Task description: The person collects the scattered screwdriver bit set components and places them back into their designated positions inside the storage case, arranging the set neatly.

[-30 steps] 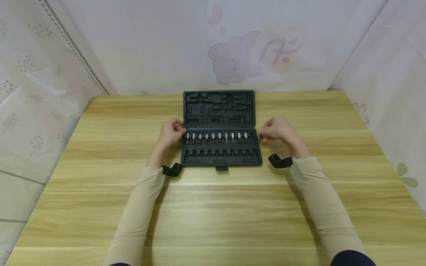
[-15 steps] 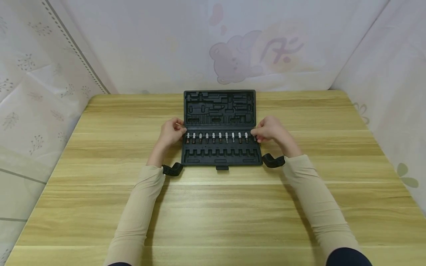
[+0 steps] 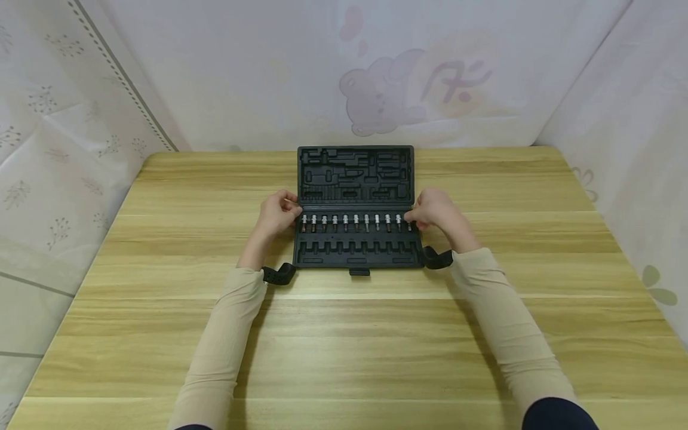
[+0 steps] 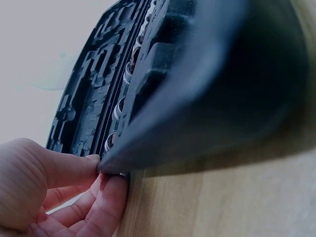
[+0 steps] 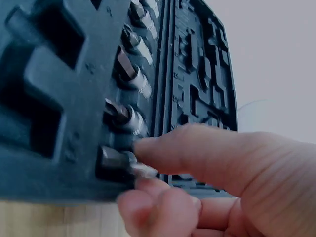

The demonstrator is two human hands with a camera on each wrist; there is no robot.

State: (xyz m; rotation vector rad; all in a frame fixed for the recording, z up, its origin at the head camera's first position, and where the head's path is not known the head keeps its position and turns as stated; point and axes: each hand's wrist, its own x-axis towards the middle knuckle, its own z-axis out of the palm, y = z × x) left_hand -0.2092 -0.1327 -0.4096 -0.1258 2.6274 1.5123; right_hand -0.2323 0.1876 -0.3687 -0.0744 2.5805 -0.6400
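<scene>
Right hand (image 3: 436,215) pinches end socket bit (image 5: 116,163); left hand (image 3: 275,216) grips case (image 3: 356,246) edge. Bit may slip unseated.

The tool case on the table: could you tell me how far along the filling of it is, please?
Done: a row of bits sits in the upper slots of the open tool case. In hand: the right hand pinches the rightmost bit at its slot; the left hand grips the case's left edge. Left: the lower row of slots and the lid's recesses hold nothing.
</scene>
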